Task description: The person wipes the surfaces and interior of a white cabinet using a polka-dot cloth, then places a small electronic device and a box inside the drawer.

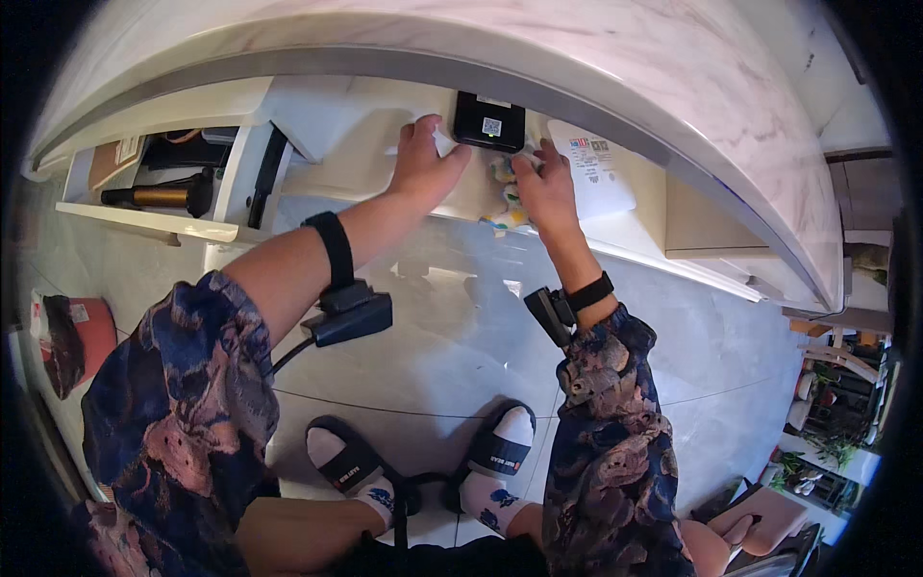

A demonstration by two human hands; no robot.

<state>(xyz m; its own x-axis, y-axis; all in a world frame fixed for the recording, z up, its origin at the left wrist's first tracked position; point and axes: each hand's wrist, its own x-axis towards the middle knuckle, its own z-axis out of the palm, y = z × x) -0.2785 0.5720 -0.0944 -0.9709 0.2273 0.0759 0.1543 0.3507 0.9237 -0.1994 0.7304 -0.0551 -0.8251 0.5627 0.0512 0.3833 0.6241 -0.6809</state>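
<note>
On the white shelf under the marble-patterned top, a black box-shaped device with a square code label and a small green light lies between my hands. My left hand is at its left side, thumb and fingers apart, the thumb tip close to the device's lower left corner. Something white shows between those fingers; what it is I cannot make out. To the right, my right hand has its fingers closed on a white cloth with coloured spots, which hangs over the shelf's front edge.
A white sheet with printing lies right of my right hand. At left, an open drawer holds a black-and-gold cylindrical tool and other items. The curved top overhangs the shelf. A pink bin stands on the floor.
</note>
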